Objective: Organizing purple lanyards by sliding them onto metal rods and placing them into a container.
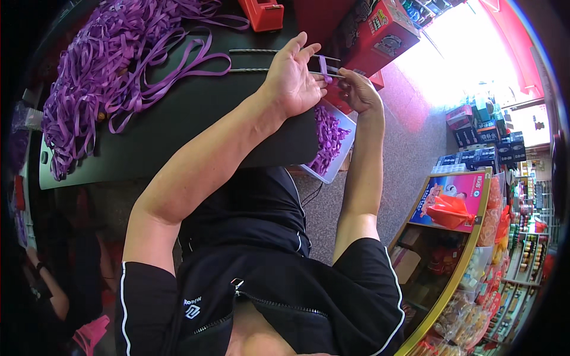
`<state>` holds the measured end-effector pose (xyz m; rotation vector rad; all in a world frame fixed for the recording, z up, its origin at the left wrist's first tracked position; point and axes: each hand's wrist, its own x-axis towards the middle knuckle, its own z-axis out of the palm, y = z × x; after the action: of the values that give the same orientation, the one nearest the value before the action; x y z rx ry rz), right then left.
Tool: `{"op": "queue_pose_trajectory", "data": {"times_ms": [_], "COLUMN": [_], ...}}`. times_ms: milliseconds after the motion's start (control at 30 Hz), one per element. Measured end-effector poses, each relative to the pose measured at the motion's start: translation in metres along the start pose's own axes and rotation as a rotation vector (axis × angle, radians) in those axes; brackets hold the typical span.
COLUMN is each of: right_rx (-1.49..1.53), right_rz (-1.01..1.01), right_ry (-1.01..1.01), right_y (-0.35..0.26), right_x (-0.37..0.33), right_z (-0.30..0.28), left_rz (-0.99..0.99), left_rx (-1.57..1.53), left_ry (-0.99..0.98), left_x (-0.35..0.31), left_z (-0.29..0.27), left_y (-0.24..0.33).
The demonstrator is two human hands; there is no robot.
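Observation:
Two thin twisted metal rods [249, 70] stick out side by side past the right end of a dark table. A short piece of purple ribbon [323, 64] is looped across them near their tips. My left hand [290, 83] lies over the rods with the palm turned up and its fingers spread, just left of the ribbon. On the other side, my right hand [360, 93] pinches the ribbon's end between thumb and forefinger beside the rod tips. Its other fingers are curled, and what lies inside them is hidden.
A large tangle of purple ribbon [101, 65] covers the table's [202, 130] left part. Below the rods stands a white bin [346, 142] full of short purple ribbon pieces. A red tape dispenser [263, 15], a red box [383, 35] and a display case [454, 204] are around. Another person's arm [53, 291] shows at lower left.

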<state>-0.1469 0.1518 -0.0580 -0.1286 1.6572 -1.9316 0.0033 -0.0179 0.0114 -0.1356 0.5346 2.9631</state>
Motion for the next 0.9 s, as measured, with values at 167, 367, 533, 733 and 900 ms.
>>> {"op": "queue_pose_trajectory", "data": {"times_ms": [167, 367, 533, 733, 900], "right_rx": [0.056, 0.135, 0.453, 0.889, 0.986], "right_rz": [0.008, 0.049, 0.109, 0.11, 0.116], "right_ry": [0.006, -0.19, -0.375, -0.649, -0.593], "right_y": [0.013, 0.046, 0.054, 0.071, 0.075], "right_x": [0.008, 0.036, 0.035, 0.045, 0.038], "right_z": [0.001, 0.018, 0.04, 0.05, 0.058], "left_rz": [-0.001, -0.012, 0.014, 0.013, 0.025], "left_rx": [-0.011, -0.042, -0.031, -0.028, -0.02], "left_ry": [0.005, -0.008, -0.004, -0.017, -0.04], "left_x": [-0.001, 0.0, -0.002, 0.002, 0.001], "left_z": [0.001, 0.001, 0.001, -0.003, -0.004], "left_y": [0.0, -0.001, 0.0, 0.0, 0.001]}}
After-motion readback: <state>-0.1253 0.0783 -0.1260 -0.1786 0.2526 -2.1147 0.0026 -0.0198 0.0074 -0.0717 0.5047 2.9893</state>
